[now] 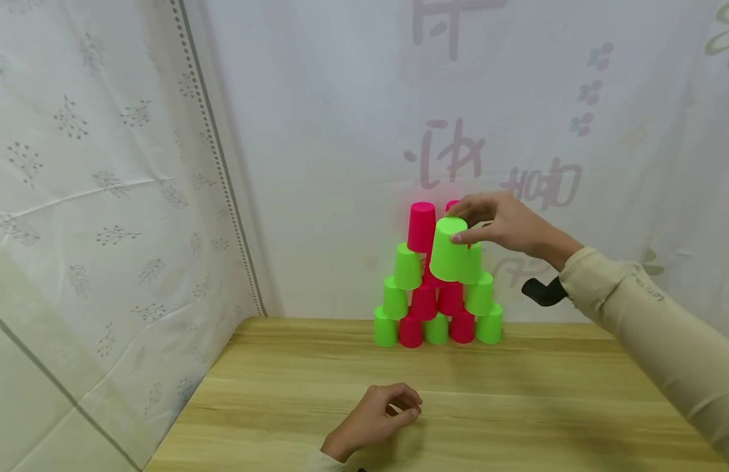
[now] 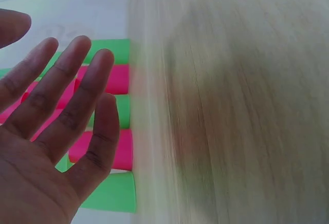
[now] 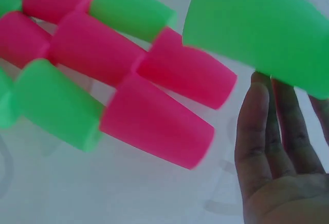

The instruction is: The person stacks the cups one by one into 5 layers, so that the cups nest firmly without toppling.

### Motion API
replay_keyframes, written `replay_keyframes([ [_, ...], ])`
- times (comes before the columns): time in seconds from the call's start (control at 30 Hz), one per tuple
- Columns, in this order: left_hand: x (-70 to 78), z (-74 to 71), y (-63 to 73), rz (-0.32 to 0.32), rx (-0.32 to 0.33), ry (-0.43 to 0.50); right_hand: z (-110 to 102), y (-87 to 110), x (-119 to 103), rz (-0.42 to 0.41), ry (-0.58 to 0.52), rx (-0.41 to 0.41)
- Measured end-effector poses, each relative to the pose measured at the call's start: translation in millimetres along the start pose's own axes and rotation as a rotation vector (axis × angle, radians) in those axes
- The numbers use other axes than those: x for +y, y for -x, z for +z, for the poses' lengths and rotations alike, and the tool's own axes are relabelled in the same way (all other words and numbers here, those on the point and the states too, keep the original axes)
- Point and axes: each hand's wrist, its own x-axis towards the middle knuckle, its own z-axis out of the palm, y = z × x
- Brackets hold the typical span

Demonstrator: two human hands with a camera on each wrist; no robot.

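My right hand [image 1: 509, 223] pinches an upside-down green cup [image 1: 448, 254] between thumb and fingers. It holds the cup up near the top of a pyramid of upside-down pink and green cups, overlapping part of it in the head view. Two pink cups form the pyramid's top row, the left one [image 1: 422, 226] in plain sight and the other mostly hidden. In the right wrist view, both the left top pink cup [image 3: 157, 124] and the right one [image 3: 190, 70] show beside the held green cup [image 3: 262, 29]. My left hand [image 1: 376, 414] hovers low over the table, fingers loosely bent, holding nothing.
The pyramid's bottom row, with a green cup [image 1: 490, 324] at its right end, stands along the back of the wooden table [image 1: 282, 393]. Behind it hangs a pale printed cloth [image 1: 317, 164], and another patterned cloth [image 1: 105, 196] closes off the left side.
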Motion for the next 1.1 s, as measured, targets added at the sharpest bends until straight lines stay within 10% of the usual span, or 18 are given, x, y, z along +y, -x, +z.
replay_keyframes([
  [0.5, 3.6, 7.3, -2.5, 0.021, -0.024, -0.006, -37, -54.0, -43, 0.122, 0.034, 0.240],
  [1.1, 6.6, 8.7, -3.5, 0.015, -0.037, -0.002, -28, -80.2, -39, 0.287, 0.068, 0.395],
])
